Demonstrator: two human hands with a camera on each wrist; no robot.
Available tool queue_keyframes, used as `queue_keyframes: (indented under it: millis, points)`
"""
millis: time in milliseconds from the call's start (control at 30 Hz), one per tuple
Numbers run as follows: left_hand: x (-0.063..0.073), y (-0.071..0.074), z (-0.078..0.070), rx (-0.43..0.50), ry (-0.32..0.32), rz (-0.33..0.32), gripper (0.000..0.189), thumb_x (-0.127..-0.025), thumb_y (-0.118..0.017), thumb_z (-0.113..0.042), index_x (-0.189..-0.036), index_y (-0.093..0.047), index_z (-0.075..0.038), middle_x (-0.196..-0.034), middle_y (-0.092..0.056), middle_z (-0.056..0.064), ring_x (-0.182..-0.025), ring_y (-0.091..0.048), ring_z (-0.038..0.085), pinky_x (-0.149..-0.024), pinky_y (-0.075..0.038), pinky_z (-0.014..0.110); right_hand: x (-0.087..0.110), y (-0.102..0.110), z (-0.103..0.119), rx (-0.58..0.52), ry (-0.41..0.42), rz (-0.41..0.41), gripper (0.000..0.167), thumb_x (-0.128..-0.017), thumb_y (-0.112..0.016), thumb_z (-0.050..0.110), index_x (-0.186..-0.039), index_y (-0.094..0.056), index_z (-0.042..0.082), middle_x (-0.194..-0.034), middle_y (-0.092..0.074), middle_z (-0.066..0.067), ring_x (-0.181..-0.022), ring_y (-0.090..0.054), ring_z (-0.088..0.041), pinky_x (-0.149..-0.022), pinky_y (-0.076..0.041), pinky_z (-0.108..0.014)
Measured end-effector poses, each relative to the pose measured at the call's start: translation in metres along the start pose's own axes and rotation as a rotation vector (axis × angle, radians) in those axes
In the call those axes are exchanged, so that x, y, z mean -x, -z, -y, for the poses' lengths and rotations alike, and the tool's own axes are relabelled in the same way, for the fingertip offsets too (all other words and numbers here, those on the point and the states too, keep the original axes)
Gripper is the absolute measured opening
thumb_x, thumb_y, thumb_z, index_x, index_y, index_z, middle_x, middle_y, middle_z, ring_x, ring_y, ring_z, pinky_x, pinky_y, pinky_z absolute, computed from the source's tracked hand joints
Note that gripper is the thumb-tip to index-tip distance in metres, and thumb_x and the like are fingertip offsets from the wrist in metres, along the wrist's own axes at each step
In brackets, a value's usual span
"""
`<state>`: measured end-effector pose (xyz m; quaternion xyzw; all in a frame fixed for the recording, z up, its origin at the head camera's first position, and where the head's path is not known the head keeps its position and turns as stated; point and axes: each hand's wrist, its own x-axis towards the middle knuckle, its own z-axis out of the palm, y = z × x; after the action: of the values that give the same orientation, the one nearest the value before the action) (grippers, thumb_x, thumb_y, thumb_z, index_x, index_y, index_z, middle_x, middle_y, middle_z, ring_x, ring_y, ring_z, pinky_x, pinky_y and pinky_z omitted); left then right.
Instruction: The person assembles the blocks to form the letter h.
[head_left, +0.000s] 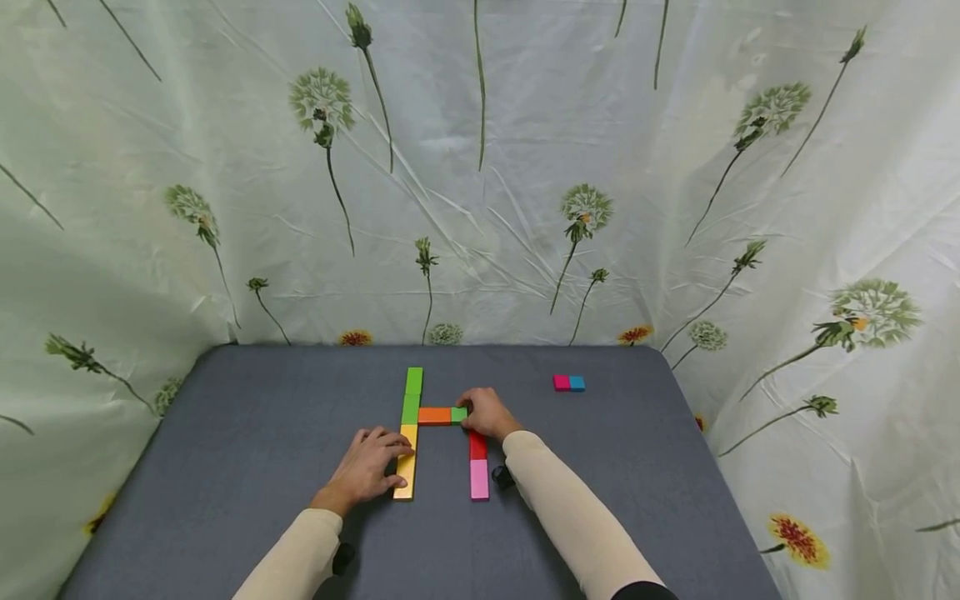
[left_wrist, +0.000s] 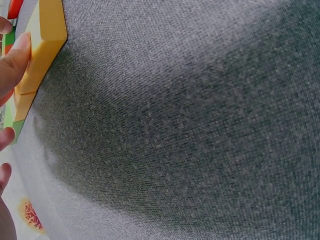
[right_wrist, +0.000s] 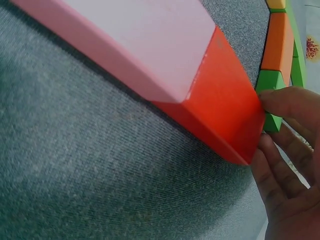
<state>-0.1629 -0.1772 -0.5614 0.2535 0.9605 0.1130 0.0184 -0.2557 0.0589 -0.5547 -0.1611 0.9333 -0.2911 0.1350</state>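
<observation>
A column of green blocks (head_left: pixel 412 396) and yellow blocks (head_left: pixel 403 485) lies flat on the table. My left hand (head_left: pixel 367 467) rests beside it, fingers loosely spread over the yellow blocks and its thumb (left_wrist: pixel 19 57) against one. An orange block (head_left: pixel 435 416) runs rightward from the column, with a small green block (right_wrist: pixel 272 80) at its end. My right hand (head_left: pixel 487 414) pinches that small green block between thumb and fingers. Just below this hand, a red block (head_left: pixel 477 447) and a pink block (head_left: pixel 479 481) form a second column; the right fingertips are close to the red one's far end.
A magenta block (head_left: pixel 562 382) and a blue block (head_left: pixel 577 383) lie side by side at the table's back right. Behind the grey table (head_left: pixel 225 433) hangs a flower-patterned curtain (head_left: pixel 510 233), which also runs along both sides.
</observation>
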Motion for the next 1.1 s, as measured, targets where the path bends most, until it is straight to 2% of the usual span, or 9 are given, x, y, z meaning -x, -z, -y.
queue_keyframes:
  millis: [200, 367, 467, 700, 933, 1100]
  points:
    - [-0.001, 0.0, -0.001, 0.021, 0.008, 0.01, 0.042, -0.073, -0.082, -0.038, -0.109, -0.072, -0.017, -0.113, -0.063, -0.004, -0.106, -0.051, 0.02, -0.09, -0.035, 0.046, 0.004, 0.003, -0.001, -0.04, 0.015, 0.001, 0.027, -0.077, -0.075, 0.001, -0.103, -0.072, 0.004, -0.095, -0.067, -0.005, -0.082, -0.055, -0.016, -0.075, -0.049, -0.031]
    - [-0.001, -0.001, -0.001, 0.026, 0.023, 0.026, 0.043, -0.074, -0.081, -0.04, -0.109, -0.072, -0.017, -0.114, -0.063, -0.004, -0.107, -0.05, 0.019, -0.091, -0.035, 0.045, 0.008, 0.014, -0.011, -0.075, 0.024, -0.018, 0.035, -0.076, -0.079, 0.007, -0.11, -0.069, 0.005, -0.103, -0.066, -0.007, -0.092, -0.058, -0.02, -0.082, -0.049, -0.035]
    - [-0.001, -0.002, 0.0, 0.021, 0.021, 0.02, 0.044, -0.073, -0.082, -0.04, -0.109, -0.072, -0.017, -0.114, -0.063, -0.004, -0.107, -0.05, 0.019, -0.091, -0.035, 0.045, 0.012, 0.026, -0.027, -0.068, 0.011, -0.064, 0.039, -0.077, -0.08, 0.008, -0.113, -0.068, 0.003, -0.106, -0.065, -0.009, -0.097, -0.059, -0.024, -0.086, -0.049, -0.039]
    - [0.0, -0.002, 0.002, 0.013, 0.017, 0.014, 0.044, -0.072, -0.082, -0.041, -0.109, -0.073, -0.017, -0.114, -0.063, -0.004, -0.107, -0.051, 0.019, -0.092, -0.035, 0.044, 0.026, 0.055, -0.079, -0.052, -0.105, -0.243, 0.038, -0.078, -0.078, 0.004, -0.114, -0.067, 0.003, -0.111, -0.063, -0.012, -0.105, -0.057, -0.029, -0.091, -0.046, -0.044]
    - [0.0, -0.002, 0.002, 0.019, 0.031, 0.037, 0.045, -0.073, -0.082, -0.04, -0.11, -0.072, -0.017, -0.115, -0.063, -0.003, -0.107, -0.051, 0.02, -0.092, -0.035, 0.045, 0.037, 0.076, -0.12, 0.013, -0.125, -0.325, 0.04, -0.078, -0.077, 0.003, -0.116, -0.066, 0.0, -0.111, -0.061, -0.017, -0.105, -0.055, -0.035, -0.089, -0.044, -0.048]
    - [-0.001, -0.002, 0.0, 0.016, 0.022, 0.029, 0.043, -0.074, -0.081, -0.039, -0.11, -0.072, -0.016, -0.115, -0.063, -0.003, -0.107, -0.051, 0.021, -0.091, -0.035, 0.046, 0.04, 0.085, -0.134, 0.083, -0.142, -0.374, 0.039, -0.076, -0.078, 0.005, -0.113, -0.067, 0.0, -0.114, -0.06, -0.019, -0.106, -0.051, -0.039, -0.091, -0.035, -0.052]
